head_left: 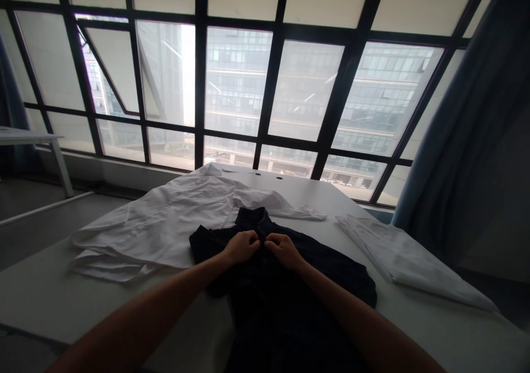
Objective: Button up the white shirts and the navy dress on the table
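Note:
A dark checked shirt (290,290) lies spread on the white table (49,296) in front of me, its collar pointing away. My left hand (242,246) and my right hand (282,249) rest side by side on the shirt's front, just below the collar. Both have their fingers curled and pinched on the shirt's front edges where they meet. A white shirt (165,224) lies spread out to the left, partly under the dark one.
A folded white garment (406,260) lies at the table's right side. Large windows with dark frames (265,86) fill the wall behind. A blue curtain (467,141) hangs at the right. Another white table (28,138) stands at the far left.

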{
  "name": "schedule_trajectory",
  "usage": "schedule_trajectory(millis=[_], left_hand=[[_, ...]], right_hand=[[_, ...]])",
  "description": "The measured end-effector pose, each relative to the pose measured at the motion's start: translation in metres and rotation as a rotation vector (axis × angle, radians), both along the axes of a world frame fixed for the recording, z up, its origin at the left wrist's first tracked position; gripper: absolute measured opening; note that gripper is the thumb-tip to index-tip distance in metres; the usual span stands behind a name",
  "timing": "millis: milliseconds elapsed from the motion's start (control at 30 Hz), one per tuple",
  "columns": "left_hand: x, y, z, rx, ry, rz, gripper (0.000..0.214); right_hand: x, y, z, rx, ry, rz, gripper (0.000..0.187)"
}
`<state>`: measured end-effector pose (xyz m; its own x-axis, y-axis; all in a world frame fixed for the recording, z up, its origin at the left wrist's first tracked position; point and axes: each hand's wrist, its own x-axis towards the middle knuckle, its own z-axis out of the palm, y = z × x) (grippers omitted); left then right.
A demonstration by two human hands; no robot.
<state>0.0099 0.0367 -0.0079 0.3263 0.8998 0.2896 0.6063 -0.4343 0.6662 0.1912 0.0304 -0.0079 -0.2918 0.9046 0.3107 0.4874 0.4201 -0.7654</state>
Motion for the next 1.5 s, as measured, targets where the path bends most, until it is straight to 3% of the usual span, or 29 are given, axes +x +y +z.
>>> schedule_trajectory(millis=[133,300,767,1500], left_hand=[[0.001,0.000,0.000,-0.004,-0.016,0.008,0.014],[0.002,-0.001,0.001,0.030,-0.170,-0.082,0.016],[-0.004,-0.005,0.001,-0.087,-0.167,-0.324,0.016],[-0.012,0.006,0.007,-0.170,0.001,-0.454,0.008]], right_hand=[[-0.005,-0.004,0.001,0.056,0.021,-0.077,0.019],[-0.005,-0.005,0.003,0.033,0.042,-0.126,0.019],[0.017,0.012,-0.002,-0.191,0.040,0.215,0.025],[0.010,-0.002,-0.005,0.022,-0.030,0.184,0.019]])
